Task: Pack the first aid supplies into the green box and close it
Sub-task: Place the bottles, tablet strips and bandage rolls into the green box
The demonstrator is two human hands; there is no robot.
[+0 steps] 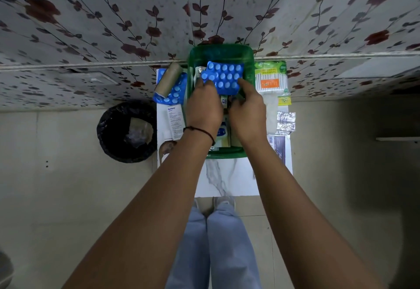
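Note:
The green box point(248, 68) stands open on a small white table point(225, 179). Both hands are over it. My left hand point(203, 107) and my right hand point(248, 111) together hold blue blister packs of pills point(226, 76) above the box's far half. Small cartons and a white tube lie inside, partly hidden under my hands. Left of the box lie another blue blister pack point(176, 92), a brown bandage roll point(169, 78) and a white medicine carton point(173, 118). To the right sit a pack of cotton buds point(270, 79) and silver foil strips point(286, 122).
A black-lined waste bin point(127, 130) stands on the floor left of the table. A floral-papered wall point(113, 38) rises right behind the table. A dark leaflet point(278, 148) lies at the table's right edge. My legs show below the table's near edge.

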